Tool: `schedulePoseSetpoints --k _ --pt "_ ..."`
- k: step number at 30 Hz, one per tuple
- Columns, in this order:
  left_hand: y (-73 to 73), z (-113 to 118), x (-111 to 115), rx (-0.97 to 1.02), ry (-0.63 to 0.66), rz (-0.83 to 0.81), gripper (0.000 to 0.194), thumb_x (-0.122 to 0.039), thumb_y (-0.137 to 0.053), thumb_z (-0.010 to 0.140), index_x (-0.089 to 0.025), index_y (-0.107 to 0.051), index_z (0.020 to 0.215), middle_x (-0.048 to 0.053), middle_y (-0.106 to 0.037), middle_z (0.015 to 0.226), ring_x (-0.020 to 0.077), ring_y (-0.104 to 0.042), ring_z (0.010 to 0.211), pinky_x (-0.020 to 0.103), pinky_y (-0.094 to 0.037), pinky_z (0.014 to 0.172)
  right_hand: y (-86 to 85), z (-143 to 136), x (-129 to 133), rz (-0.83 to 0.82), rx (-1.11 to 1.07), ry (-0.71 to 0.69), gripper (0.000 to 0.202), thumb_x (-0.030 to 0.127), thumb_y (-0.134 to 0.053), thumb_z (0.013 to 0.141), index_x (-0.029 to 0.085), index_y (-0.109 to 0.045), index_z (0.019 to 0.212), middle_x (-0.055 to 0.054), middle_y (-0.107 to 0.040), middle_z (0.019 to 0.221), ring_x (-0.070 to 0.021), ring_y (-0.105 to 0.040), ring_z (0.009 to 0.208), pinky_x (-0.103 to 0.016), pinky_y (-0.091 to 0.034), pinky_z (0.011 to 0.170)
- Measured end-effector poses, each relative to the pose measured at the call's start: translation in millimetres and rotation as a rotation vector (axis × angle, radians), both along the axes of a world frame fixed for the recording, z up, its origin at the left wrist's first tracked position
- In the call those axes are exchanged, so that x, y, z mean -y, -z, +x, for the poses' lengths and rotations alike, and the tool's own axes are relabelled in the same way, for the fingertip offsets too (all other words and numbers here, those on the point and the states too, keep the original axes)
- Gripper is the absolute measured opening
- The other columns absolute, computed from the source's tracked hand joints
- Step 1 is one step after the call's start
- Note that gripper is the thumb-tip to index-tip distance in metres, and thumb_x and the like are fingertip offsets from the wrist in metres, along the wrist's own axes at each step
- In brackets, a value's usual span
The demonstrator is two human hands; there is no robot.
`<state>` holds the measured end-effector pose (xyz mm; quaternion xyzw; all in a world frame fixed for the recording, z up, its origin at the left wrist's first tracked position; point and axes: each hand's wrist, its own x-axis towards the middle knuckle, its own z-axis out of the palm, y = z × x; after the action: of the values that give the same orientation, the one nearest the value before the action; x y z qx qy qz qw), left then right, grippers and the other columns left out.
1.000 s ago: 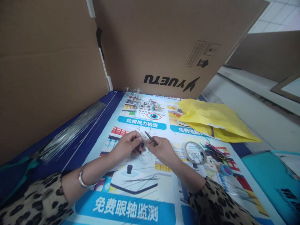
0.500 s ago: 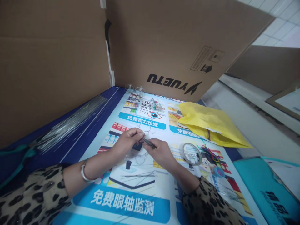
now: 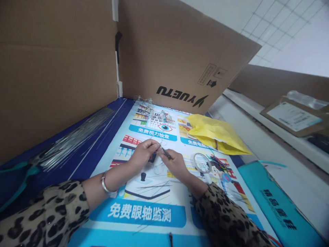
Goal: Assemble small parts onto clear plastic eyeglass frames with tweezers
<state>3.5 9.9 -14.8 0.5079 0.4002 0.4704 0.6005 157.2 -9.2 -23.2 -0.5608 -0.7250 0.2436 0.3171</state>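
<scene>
Over the printed sheet, we pinch thin wire in our left hand and grip a slim dark tool in our right hand, its tip beside our left fingertips, the yellow bag lying far right.

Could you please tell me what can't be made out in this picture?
Head view:
What the left hand pinches: too small, behind its fingers.
Tip of the dark tool in the right hand: blurred.
Most of the yellow bag's inside: hidden by its side.
Teal handles: cut off by the left edge.
</scene>
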Motion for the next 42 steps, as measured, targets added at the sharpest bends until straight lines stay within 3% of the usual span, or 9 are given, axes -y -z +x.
schedulePoseSetpoints --k 10,22,27,31,42 --pt "2.1 -3.0 -3.1 0.002 0.101 -0.025 0.022 -0.035 -0.05 0.077 -0.014 -0.057 0.077 -0.001 -0.052 0.058 0.0072 -0.044 0.05 0.019 -0.034 0.048 0.8 -0.9 -4.6 0.012 -0.027 0.088 0.02 0.035 -0.05 0.076 0.017 -0.06 0.073 0.002 -0.054 0.062 -0.0096 -0.047 0.058 -0.02 -0.038 0.056" --pt "4.2 -2.0 -1.9 -0.012 0.127 -0.016 0.018 -0.033 -0.057 0.072 -0.015 -0.054 0.075 -0.004 -0.048 0.051 0.0068 -0.044 0.045 0.019 -0.036 0.046 0.2 0.2 -7.4 0.059 -0.009 0.018 0.016 0.029 -0.048 0.076 0.018 -0.056 0.068 0.002 -0.054 0.063 -0.01 -0.048 0.061 -0.021 -0.038 0.058" --pt "6.0 -2.8 -0.7 -0.125 0.154 0.017 0.02 -0.035 -0.054 0.076 -0.016 -0.05 0.07 -0.004 -0.049 0.05 0.0071 -0.044 0.046 0.018 -0.034 0.046 0.1 0.4 -9.2 0.104 -0.036 -0.034 0.015 0.029 -0.049 0.075 0.019 -0.058 0.069 0.001 -0.055 0.064 -0.01 -0.048 0.061 -0.021 -0.038 0.059" --pt "4.2 -2.9 -0.2 -0.14 0.165 0.003 0.02 -0.036 -0.052 0.077 -0.017 -0.049 0.071 -0.003 -0.051 0.051 0.0073 -0.045 0.046 0.019 -0.034 0.047 2.7 0.0 -11.7 0.075 -0.03 0.004 0.013 0.028 -0.05 0.075 0.019 -0.058 0.07 0.001 -0.056 0.065 -0.0103 -0.049 0.061 -0.021 -0.037 0.058" --pt "7.0 -5.4 -1.6 -0.245 0.133 0.012 0.022 -0.038 -0.056 0.074 -0.016 -0.054 0.074 -0.002 -0.052 0.053 0.0085 -0.045 0.046 0.02 -0.033 0.047 11.4 -1.4 -21.0 0.076 0.063 -0.046 0.012 0.026 -0.048 0.077 0.02 -0.056 0.072 0.0 -0.058 0.071 -0.0117 -0.051 0.068 -0.021 -0.035 0.061"
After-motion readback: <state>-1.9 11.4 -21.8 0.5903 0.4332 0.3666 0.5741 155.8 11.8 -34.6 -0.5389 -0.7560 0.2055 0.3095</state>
